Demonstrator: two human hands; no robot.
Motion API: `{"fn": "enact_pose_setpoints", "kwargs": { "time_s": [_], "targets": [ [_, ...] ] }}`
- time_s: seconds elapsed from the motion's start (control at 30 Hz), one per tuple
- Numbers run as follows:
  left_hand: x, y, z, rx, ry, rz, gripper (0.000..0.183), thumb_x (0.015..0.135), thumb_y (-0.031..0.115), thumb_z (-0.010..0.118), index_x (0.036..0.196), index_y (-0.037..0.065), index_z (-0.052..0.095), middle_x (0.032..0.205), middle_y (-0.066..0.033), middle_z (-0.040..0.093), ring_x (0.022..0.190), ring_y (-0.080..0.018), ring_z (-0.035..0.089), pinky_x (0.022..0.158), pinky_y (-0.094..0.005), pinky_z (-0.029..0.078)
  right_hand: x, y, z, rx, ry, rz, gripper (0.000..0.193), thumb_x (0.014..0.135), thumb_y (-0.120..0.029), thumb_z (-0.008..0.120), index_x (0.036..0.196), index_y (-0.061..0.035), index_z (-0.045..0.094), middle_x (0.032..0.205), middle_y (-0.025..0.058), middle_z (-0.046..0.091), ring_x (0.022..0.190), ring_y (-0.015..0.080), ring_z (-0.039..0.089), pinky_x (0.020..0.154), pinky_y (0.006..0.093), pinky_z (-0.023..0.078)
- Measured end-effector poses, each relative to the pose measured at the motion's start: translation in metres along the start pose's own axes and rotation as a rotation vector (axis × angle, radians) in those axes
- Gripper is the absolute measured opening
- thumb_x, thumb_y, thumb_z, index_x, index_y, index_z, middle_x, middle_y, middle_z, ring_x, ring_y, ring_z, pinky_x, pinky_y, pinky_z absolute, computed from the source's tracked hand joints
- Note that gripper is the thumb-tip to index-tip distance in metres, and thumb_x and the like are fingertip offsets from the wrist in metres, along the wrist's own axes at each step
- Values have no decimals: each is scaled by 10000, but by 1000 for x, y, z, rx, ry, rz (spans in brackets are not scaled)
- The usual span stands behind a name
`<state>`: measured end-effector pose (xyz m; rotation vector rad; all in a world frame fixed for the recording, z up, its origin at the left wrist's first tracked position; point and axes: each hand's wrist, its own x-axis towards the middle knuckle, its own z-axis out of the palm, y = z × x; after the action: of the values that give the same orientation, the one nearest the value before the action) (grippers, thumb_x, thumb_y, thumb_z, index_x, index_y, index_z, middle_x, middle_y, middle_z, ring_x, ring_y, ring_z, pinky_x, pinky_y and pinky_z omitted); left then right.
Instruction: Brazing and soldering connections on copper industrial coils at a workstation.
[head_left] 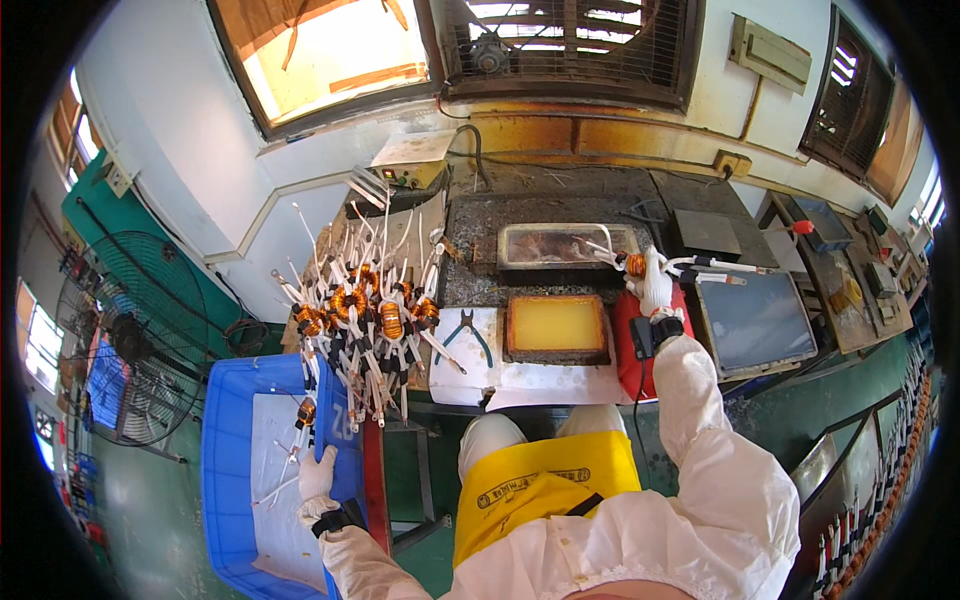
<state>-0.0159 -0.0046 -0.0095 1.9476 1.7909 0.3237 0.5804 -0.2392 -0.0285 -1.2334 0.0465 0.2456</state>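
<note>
My right hand [655, 286], in a white glove, is closed around a copper-wound coil [635, 265] with white leads. Its leads stick out to both sides, near the right end of a rectangular metal-rimmed pot [570, 232]. Below that hand lies a red object [632, 345], partly covered by the wrist. My left hand [318, 474], also gloved, grips the leads of another copper coil [307, 411] over the blue bin [228, 440]. A pile of similar coils [350, 302] with white leads lies just beyond the bin. Between my hands sits a small tray of yellow material [556, 324].
Pliers [464, 338] lie open on white paper [500, 382]. A grey-surfaced rectangular pan [755, 320] stands at the right, and a control box [413, 160] at the back. A large caged fan [130, 340] is on the left. Coils hang at the far right.
</note>
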Motion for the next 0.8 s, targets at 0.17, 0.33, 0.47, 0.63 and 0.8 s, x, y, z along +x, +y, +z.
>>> {"fn": "enact_pose_setpoints", "kwargs": {
  "time_s": [0.17, 0.33, 0.47, 0.63, 0.8],
  "targets": [
    [2, -4, 2, -3, 35, 26, 444, 778, 426, 587, 967, 27, 631, 754, -150, 634, 718, -279, 623, 680, -389, 464, -3, 0, 0, -19, -21, -17, 379, 853, -475, 547, 1041, -155, 472, 806, 100, 583, 552, 225, 601, 398, 277, 416],
    [0, 1, 0, 8, 11, 4, 460, 779, 436, 580, 990, 31, 628, 794, -176, 640, 774, -307, 628, 719, -401, 463, -3, 2, -1, -18, -55, -56, 383, 854, -453, 557, 1066, -144, 478, 833, 107, 591, 571, 227, 605, 410, 286, 438],
    [3, -5, 3, 30, 27, 8, 471, 777, 443, 577, 1005, 34, 627, 831, -201, 639, 826, -339, 623, 748, -414, 460, -6, 3, 1, -58, -10, -58, 366, 856, -427, 566, 1066, -138, 486, 841, 104, 595, 562, 218, 598, 415, 288, 446],
    [5, -8, 4, 39, 31, 24, 476, 777, 453, 571, 1004, 38, 630, 862, -213, 638, 866, -358, 616, 767, -423, 458, 2, 10, -5, -124, -42, -62, 532, 816, -422, 609, 1171, -50, 475, 998, 120, 583, 738, 259, 632, 523, 402, 521],
    [7, -12, 6, 35, 15, 16, 481, 778, 454, 569, 1002, 33, 630, 855, -211, 639, 858, -356, 618, 762, -425, 459, -12, 8, 3, -206, -24, -179, 406, 836, -403, 594, 1079, -83, 533, 866, 93, 597, 605, 175, 587, 447, 308, 479]
  ]
}}
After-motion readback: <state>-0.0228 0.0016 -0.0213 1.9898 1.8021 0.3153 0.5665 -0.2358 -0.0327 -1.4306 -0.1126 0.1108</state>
